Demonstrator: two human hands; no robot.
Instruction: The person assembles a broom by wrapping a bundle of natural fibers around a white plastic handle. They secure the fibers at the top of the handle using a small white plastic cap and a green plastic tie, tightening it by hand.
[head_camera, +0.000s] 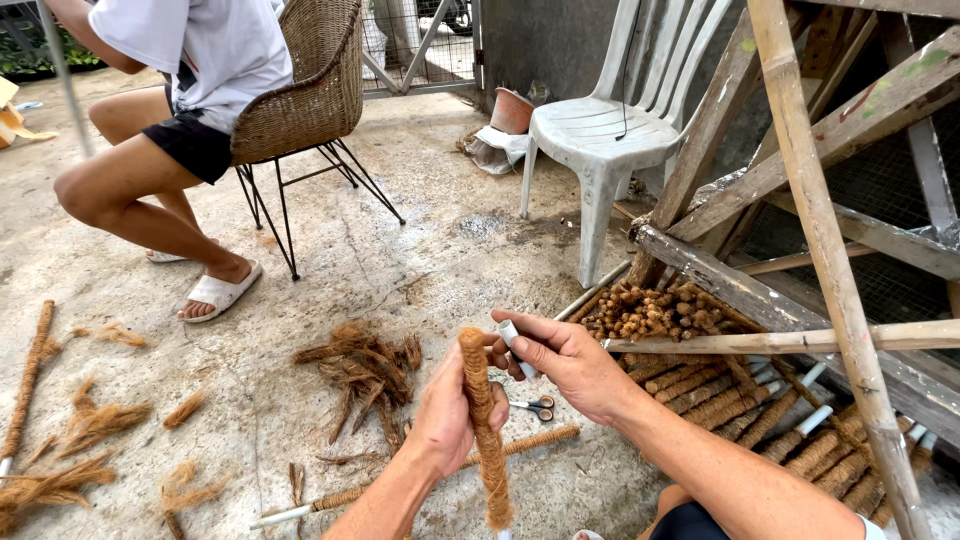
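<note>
Far to my left on the concrete floor (300, 300) lies a long fibre-wrapped stick (27, 380), and near it loose tufts of brown coir fibre (95, 425) are scattered about. Beyond them another person (170, 110) sits in a wicker chair (305, 85) with black metal legs, white sandals on their feet, turned away from me. Closer in, a bigger heap of coir fibre (365, 375) rests on the floor just ahead of my hands. My left hand (445, 415) is closed around a coir-wrapped pole (485, 430), which I hold nearly upright in front of me, its rounded top rising above my fingers and its lower end hanging down below my wrist. On the floor behind it another wrapped pole (420, 475) lies slantwise with a bare white tube end sticking out at the left, and a small pair of scissors (537, 407) lies just beside it, between my two hands. My right hand (560, 355) is curled shut on a small white tube-like piece (515, 345), pinched between thumb and fingers close to the top of the pole I am holding. To the right, a stack of finished coir poles (720, 400) is piled under a rough wooden frame (800, 200), some with white tube ends showing. Behind that stands a white plastic chair (600, 130), with a terracotta pot (510, 110) near its back leg.
</note>
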